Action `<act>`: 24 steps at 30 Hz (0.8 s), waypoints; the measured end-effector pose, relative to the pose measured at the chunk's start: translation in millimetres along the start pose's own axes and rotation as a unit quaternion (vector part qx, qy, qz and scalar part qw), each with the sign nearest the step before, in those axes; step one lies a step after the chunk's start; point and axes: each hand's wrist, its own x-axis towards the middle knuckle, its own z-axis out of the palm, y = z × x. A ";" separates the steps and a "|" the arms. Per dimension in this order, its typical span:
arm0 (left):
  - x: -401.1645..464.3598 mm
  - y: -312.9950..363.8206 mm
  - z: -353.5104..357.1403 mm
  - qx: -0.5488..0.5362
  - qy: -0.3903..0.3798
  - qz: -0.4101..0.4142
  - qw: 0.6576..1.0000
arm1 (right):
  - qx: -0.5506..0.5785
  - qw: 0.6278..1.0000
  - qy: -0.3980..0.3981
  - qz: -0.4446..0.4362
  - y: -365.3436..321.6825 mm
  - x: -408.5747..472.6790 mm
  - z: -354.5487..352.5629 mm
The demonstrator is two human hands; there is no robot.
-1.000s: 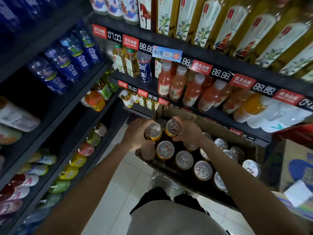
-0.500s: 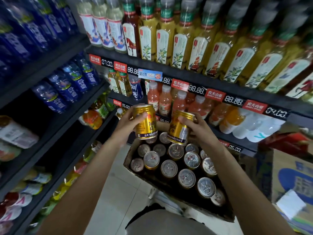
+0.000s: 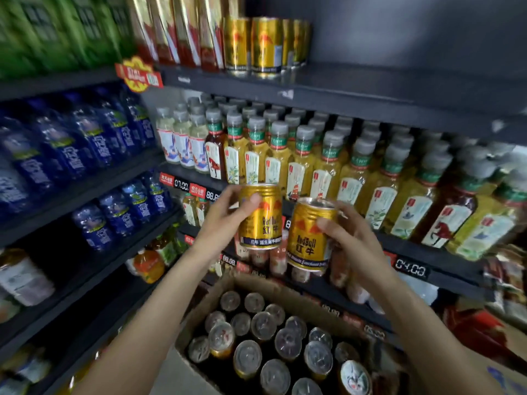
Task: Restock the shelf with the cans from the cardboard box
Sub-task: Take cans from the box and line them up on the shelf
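Both cans have been lifted higher since the earlier frame, well clear of the box, and the view has tilted up so that the top shelf (image 3: 370,89) is now seen. The left can (image 3: 260,216) is held upright in the left hand (image 3: 225,216), fingers wrapped round its side and the thumb laid across its front. The right can (image 3: 310,233) is gripped in the right hand (image 3: 350,238) and is tilted a little, its top leaning toward the shelving; the two cans are just beside each other, nearly touching. Below them the cardboard box (image 3: 256,283) is seen, with many cans (image 3: 285,343) standing upright in it. On the top shelf a short row of gold cans (image 3: 265,47) is stood at the left, beside taller red-and-gold cans (image 3: 176,29); the shelf to their right is bare. Between the held cans and that shelf a shelf packed with tea bottles (image 3: 328,169) is crossed. Blue bottles (image 3: 85,143) are ranged on the shelving at the left.
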 end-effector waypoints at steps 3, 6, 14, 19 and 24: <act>34.1 47.5 -1.3 0.059 -0.015 0.083 0.995 | 0.002 0.999 -0.014 -0.053 -49.3 15.5 -10.9; 68.4 86.9 3.7 0.070 -0.025 0.140 0.987 | -0.016 0.995 -0.019 -0.098 -93.8 37.5 -16.0; 172.8 146.8 28.1 0.030 -0.015 0.203 0.979 | -0.005 0.982 0.053 -0.183 -172.0 123.9 -32.4; 239.1 159.6 54.3 0.067 -0.027 0.213 0.974 | -0.059 0.971 0.094 -0.212 -202.6 174.7 -52.3; 278.0 155.3 75.3 0.130 -0.038 0.225 0.965 | -0.089 0.969 0.139 -0.186 -204.3 212.8 -73.9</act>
